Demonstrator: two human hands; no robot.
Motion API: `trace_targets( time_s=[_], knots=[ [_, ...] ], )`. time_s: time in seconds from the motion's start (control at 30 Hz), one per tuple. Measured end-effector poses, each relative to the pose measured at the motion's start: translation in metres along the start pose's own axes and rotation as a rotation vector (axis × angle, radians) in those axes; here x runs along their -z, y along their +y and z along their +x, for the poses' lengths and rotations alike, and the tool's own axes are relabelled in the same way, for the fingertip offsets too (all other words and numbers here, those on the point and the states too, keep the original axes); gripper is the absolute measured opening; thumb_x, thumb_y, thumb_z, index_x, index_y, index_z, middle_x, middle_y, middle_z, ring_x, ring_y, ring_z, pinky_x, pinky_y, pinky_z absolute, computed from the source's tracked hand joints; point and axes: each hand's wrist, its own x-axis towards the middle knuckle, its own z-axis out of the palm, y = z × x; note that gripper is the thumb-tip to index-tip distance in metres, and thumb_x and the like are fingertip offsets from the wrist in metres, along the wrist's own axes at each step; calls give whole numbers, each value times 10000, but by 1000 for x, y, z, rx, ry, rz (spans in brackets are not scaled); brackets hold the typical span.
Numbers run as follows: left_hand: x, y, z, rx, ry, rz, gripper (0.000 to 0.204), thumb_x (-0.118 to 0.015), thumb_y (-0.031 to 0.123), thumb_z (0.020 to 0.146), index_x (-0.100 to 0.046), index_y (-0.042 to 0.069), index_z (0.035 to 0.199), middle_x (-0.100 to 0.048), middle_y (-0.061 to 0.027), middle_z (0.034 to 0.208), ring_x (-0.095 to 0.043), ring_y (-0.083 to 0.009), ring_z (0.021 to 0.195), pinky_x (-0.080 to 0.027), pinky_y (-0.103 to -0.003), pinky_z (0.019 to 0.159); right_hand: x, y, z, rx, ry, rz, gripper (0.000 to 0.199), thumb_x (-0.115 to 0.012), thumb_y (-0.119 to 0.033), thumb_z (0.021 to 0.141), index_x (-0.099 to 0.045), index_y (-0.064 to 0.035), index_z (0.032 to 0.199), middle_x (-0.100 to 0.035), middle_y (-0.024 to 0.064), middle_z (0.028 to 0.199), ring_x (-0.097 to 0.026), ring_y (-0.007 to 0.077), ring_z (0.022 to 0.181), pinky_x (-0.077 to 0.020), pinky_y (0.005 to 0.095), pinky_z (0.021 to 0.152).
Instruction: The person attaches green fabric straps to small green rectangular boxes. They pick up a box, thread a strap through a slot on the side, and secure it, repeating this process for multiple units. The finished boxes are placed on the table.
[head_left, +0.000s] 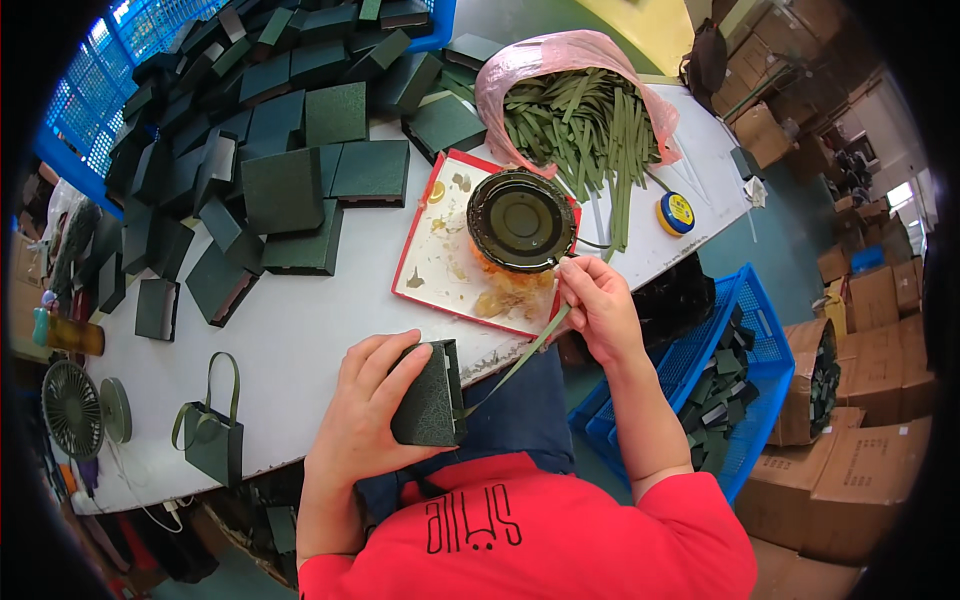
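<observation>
My left hand (372, 405) is wrapped round a small dark green box (430, 400) at the table's front edge. A flat olive-green ribbon (525, 355) runs from the box's lower right side up to my right hand (600, 308), whose thumb and finger pinch its other end. That hand is beside the rim of a round pot (521, 222) with dark contents. The pot stands on a red-edged white tray (425, 262) spotted with amber, glue-like residue.
Many dark green boxes (285, 190) are heaped back left, by a blue crate (82, 125). A pink bag (490, 95) holds green ribbons (580, 120). A yellow-blue round tin (676, 214), a handled box (212, 440) and a fan (72, 408) are on the table. Blue baskets (765, 360) stand right.
</observation>
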Motion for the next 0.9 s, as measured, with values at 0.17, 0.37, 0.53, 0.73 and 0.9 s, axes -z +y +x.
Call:
trace_targets(
  time_s=[0.17, 0.37, 0.53, 0.73, 0.9],
  knots=[
    [0, 0, 0, 2, 2, 1, 915, -938, 297, 576, -562, 52, 1373, -531, -152, 1412, -514, -395, 1242, -457, -506, 1029, -1, 0, 3, -45, 22, -2, 192, -671, -227, 1002, -653, -47, 937, -522, -41, 675, -376, 20, 480, -269, 184, 428],
    [1, 0, -1, 10, 6, 6, 914, -937, 293, 578, -560, 46, 1373, -530, -154, 1415, -512, -394, 1246, -458, -505, 1030, 3, 3, 2, -1, 5, 90, 171, -652, -206, 1010, -630, -50, 944, -516, -33, 679, -381, 24, 502, -282, 187, 442],
    [-1, -9, -6, -16, 8, 15, 1120, -986, 308, 520, -445, 62, 1470, -520, -187, 1445, -492, -424, 1282, -430, -524, 1063, -7, 8, -20, 182, 110, 82, 158, -620, -182, 1030, -602, -33, 980, -525, -13, 689, -395, 30, 518, -309, 200, 448],
    [4, -11, -2, -32, 59, -101, 1026, -953, 265, 568, -476, 39, 1448, -547, -164, 1422, -525, -394, 1252, -453, -488, 1052, -30, -2, -53, 65, -179, -123, 141, -642, -163, 1009, -620, -30, 968, -575, -5, 716, -456, 26, 546, -342, 195, 472],
    [7, -12, -3, -87, 30, -194, 1108, -966, 274, 551, -422, 54, 1491, -543, -174, 1442, -521, -400, 1259, -440, -482, 1059, -54, -8, -60, -212, -464, -233, 162, -675, -184, 998, -639, -30, 960, -593, -63, 767, -494, -8, 634, -366, 191, 541]
  ],
)
